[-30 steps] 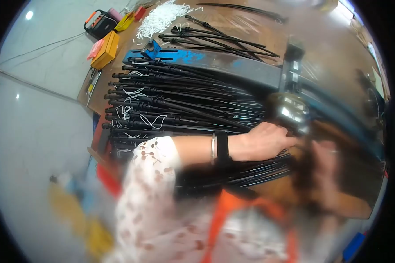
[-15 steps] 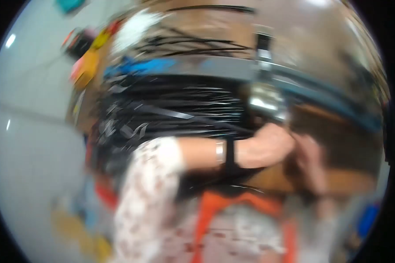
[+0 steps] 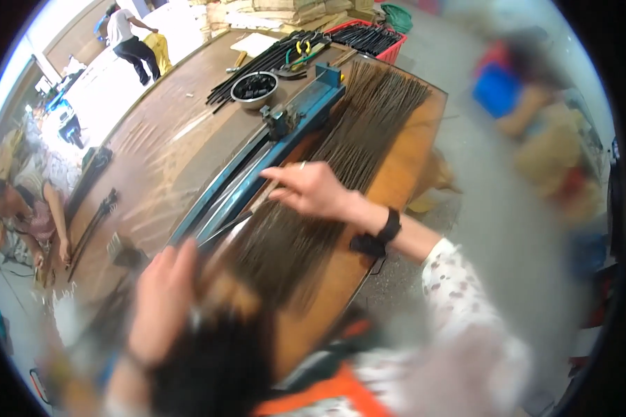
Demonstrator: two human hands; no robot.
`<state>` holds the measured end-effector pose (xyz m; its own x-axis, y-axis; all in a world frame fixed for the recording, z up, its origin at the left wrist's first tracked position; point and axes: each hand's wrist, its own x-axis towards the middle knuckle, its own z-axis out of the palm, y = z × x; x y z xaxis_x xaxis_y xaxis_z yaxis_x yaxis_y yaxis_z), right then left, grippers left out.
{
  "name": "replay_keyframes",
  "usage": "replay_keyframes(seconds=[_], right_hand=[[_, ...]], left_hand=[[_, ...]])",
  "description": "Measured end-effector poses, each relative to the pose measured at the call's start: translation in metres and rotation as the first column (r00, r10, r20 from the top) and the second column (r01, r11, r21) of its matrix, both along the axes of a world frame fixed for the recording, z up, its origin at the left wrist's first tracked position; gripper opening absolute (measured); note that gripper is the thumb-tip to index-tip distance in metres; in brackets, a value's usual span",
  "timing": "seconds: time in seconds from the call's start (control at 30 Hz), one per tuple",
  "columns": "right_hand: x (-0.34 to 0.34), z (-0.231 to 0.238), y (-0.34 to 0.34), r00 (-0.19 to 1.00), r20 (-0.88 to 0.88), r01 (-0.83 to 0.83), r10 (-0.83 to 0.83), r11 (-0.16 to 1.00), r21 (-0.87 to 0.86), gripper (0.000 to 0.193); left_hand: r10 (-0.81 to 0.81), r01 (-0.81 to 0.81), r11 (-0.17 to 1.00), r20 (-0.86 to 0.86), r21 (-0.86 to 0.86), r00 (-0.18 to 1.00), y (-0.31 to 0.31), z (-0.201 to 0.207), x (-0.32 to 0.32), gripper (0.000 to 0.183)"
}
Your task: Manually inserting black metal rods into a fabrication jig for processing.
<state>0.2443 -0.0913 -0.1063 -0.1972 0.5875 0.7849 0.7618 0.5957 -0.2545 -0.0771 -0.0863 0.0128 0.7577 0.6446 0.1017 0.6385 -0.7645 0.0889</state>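
My right hand [image 3: 316, 191] reaches over a wide layer of thin dark rods [image 3: 368, 121] on the wooden table. Its fingers are closed, and what looks like a thin brown rod [image 3: 256, 207] runs from them down toward my left hand. Just beyond lies a long blue metal rail fixture [image 3: 236, 198] with a small metal clamp block [image 3: 279, 121] on it. At the fixture's near end is my left hand [image 3: 163, 299], smeared by motion; whether it holds anything is unclear. A black blurred mass [image 3: 215, 365] covers the area beside its wrist.
A metal bowl of black parts [image 3: 254, 89] stands beyond the fixture, near black tubes [image 3: 257, 69] and pliers [image 3: 302, 52]. A red crate [image 3: 389, 48] holds more black rods. Another person [image 3: 31, 208] works at the far left; a second person [image 3: 129, 42] stands behind.
The view has swung from a black plastic-wrapped bundle to the rods and blue fixture. My hands, close together before, are now apart, the right one farther out.
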Motion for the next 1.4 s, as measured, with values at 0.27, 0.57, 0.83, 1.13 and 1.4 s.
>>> replay_keyframes(seconds=[0.27,0.57,0.83,1.13,1.4], right_hand=[[0.037,-0.003,0.026,0.974,-0.035,0.220,-0.225,0.970,-0.106,0.056],[-0.027,0.003,0.002,0.985,-0.002,0.168,-0.170,0.975,-0.145,0.063],[-0.068,0.017,-0.003,0.968,-0.156,-0.198,0.196,0.980,0.004,0.033],[-0.144,0.034,-0.005,0.952,-0.151,-0.260,0.267,0.963,0.067,0.045],[-0.111,-0.010,0.040,0.990,-0.065,-0.131,0.121,0.974,-0.183,0.018]], left_hand=[[-0.037,0.039,0.995,-0.021,0.089,0.999,0.029,0.001,0.004,0.040],[-0.028,0.029,0.999,-0.028,0.019,0.999,0.012,0.014,0.000,0.044],[0.076,-0.074,0.987,-0.011,0.142,0.997,-0.007,0.034,-0.039,0.040],[0.061,-0.069,0.989,0.066,0.130,0.996,-0.024,0.028,-0.072,0.052],[0.403,-0.497,0.750,0.294,0.436,0.867,-0.019,0.056,-0.231,0.016]])
